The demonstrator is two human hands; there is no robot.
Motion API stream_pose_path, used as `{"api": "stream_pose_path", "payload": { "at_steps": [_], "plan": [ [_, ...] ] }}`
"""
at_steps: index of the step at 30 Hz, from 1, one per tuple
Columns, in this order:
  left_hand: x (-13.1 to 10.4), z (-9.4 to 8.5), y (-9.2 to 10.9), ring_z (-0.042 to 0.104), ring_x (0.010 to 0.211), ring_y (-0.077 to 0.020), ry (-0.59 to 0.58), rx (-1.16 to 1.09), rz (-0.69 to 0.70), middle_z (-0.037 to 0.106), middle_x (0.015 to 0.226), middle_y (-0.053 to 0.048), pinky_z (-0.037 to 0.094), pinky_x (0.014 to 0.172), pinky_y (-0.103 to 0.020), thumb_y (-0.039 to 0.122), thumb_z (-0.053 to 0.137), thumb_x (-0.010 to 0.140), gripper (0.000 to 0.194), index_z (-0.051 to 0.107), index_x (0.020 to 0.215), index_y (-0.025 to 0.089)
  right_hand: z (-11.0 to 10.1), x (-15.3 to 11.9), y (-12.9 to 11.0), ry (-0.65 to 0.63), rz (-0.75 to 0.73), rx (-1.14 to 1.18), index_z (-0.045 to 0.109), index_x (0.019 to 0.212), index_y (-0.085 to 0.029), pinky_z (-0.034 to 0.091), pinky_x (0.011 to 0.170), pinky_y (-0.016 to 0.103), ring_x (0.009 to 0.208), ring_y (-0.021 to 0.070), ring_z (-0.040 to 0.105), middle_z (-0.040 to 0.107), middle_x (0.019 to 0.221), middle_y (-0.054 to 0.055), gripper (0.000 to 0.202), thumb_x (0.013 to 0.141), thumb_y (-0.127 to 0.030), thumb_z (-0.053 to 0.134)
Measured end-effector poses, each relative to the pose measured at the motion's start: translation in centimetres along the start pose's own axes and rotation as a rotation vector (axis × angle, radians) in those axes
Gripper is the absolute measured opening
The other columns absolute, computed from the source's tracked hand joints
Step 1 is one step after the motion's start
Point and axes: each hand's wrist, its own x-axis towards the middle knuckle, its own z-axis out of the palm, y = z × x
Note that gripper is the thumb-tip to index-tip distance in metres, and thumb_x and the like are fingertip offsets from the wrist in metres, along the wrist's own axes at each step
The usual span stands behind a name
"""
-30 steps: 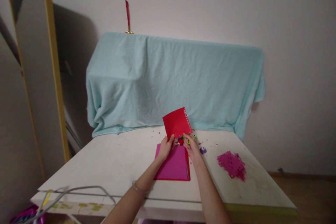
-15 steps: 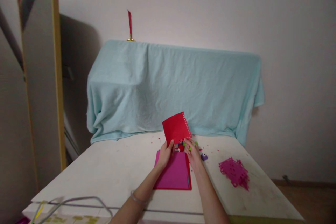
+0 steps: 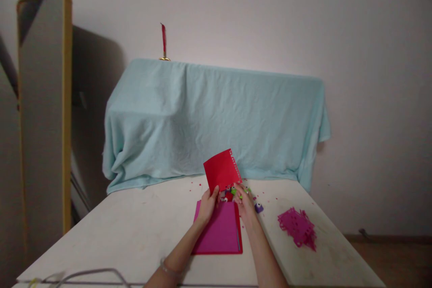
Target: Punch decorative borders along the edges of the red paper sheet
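Note:
A sheet of red paper [image 3: 222, 170] is held up and tilted, its right edge cut with a row of small holes. My left hand [image 3: 207, 204] grips its lower left corner, thumb on top. My right hand [image 3: 243, 197] is closed at its lower right corner, fingers bent against the edge. Under my wrists lies a stack of magenta paper [image 3: 218, 229] on red sheets, with a thin dark strip along its right side. Behind the hands are small craft punches, among them a red one [image 3: 228, 196] and a purple one [image 3: 258, 207], partly hidden.
A heap of punched magenta scraps [image 3: 297, 228] lies on the right of the white table [image 3: 135, 229]. Tiny red cut-outs are scattered at the back. A light blue cloth [image 3: 216, 117] drapes over something behind. A grey cable [image 3: 91, 272] runs along the front left edge.
The view has shifted slightly, so everything appears lower and a bit to the left. Both hands keep their hold on the red paper, with little other movement.

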Motion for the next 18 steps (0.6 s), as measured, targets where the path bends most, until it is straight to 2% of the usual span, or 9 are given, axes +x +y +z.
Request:
{"api": "stream_pose_path", "payload": {
  "at_steps": [9,18],
  "plan": [
    [0.22,0.00,-0.83,0.043,0.048,-0.0126,0.037,0.026,-0.011,0.051,0.054,0.000,0.031,0.049,-0.023,0.060,0.041,0.083,0.049,0.052,0.063,0.017,-0.25,-0.09,-0.07,0.003,-0.015,0.025,0.049,0.062,-0.021,0.020,0.033,0.019,0.033,0.0030,0.025,0.037,0.045,-0.010,0.030,0.067,-0.037,0.074],
    [0.07,0.13,-0.43,0.043,0.045,-0.0120,0.013,-0.008,-0.012,0.049,0.051,0.001,0.032,0.048,-0.023,0.059,0.041,0.084,0.049,0.049,0.059,0.018,-0.67,0.10,0.20,0.020,0.011,0.059,0.048,0.061,-0.021,0.024,0.034,0.021,0.033,0.0036,0.027,0.039,0.048,-0.009,0.028,0.069,-0.035,0.071]
  ]
}}
